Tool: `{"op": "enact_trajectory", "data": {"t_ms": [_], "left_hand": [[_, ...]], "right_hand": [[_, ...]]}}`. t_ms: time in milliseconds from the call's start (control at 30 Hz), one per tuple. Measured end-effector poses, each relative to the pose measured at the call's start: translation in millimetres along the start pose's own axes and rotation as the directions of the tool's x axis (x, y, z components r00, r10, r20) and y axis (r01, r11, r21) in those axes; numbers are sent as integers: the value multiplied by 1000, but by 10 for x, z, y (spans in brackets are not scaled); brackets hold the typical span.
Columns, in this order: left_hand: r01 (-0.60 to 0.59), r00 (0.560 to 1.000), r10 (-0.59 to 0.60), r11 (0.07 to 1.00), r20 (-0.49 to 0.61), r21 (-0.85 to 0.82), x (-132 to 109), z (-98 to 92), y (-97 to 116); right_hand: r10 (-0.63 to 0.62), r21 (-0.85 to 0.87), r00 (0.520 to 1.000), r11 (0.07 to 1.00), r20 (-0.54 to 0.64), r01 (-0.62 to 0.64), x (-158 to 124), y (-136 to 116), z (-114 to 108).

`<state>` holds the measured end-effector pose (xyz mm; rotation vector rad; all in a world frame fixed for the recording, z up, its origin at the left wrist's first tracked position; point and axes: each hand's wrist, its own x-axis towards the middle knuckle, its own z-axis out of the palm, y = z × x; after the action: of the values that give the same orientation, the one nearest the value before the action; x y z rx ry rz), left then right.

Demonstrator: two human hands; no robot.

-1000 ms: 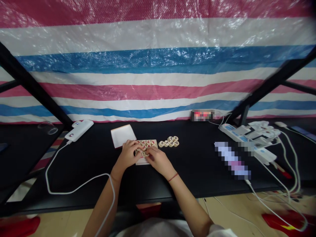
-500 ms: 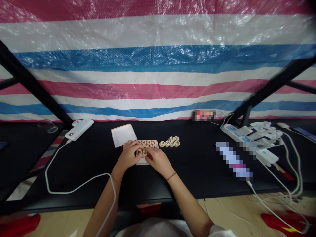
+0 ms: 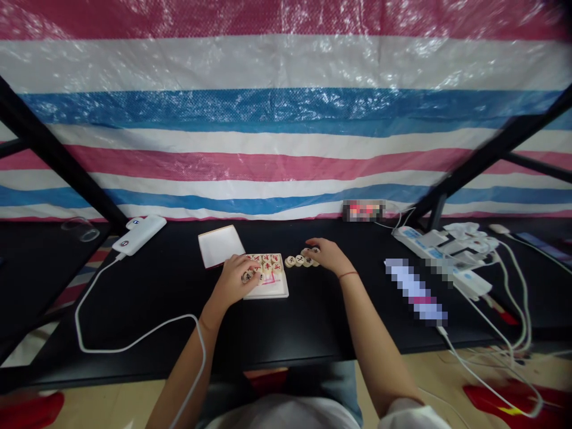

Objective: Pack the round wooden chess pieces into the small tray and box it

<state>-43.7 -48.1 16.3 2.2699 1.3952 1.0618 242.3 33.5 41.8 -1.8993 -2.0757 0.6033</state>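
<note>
An open box (image 3: 276,291) on the black table holds rows of xiangqi pieces (image 3: 267,266) with red characters. Pieces with black characters lie in its left front part. My left hand (image 3: 233,280) rests over the box's left side, thumb and fingers curved round a black-marked piece (image 3: 247,277). To the right of the box, loose black-marked pieces (image 3: 299,260) form a small group. My right hand (image 3: 329,256) reaches over that group from the right, its fingers bent round pieces at the far right end and partly hiding them.
The white box lid (image 3: 221,245) lies inside-up behind my left hand. A white power bank (image 3: 140,233) with a cable is at the left. Toward the right are a blurred-out phone (image 3: 415,291), a power strip (image 3: 465,275) with chargers, and a small pixelated device (image 3: 364,210).
My right hand has left the box and moved right to the loose pieces. The box's front right floor now shows. My left hand has stayed at the box's left side.
</note>
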Motion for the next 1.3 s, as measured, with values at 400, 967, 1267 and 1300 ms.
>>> {"op": "enact_trajectory", "data": {"t_ms": [400, 967, 1267, 1300], "left_hand": [[-20, 999, 20, 1000, -34, -23, 4, -1, -7], [-150, 987, 156, 980, -38, 128, 3, 113, 63], [-143, 989, 140, 985, 38, 93, -4, 207, 177], [-134, 991, 131, 987, 40, 92, -4, 207, 176]], "right_hand": [[22, -172, 994, 985, 111, -3, 227, -129, 32], [-294, 435, 954, 852, -63, 292, -373, -644, 211], [-245, 637, 950, 704, -196, 313, -652, -611, 595], [-198, 657, 951, 689, -239, 308, -645, -575, 625]]}}
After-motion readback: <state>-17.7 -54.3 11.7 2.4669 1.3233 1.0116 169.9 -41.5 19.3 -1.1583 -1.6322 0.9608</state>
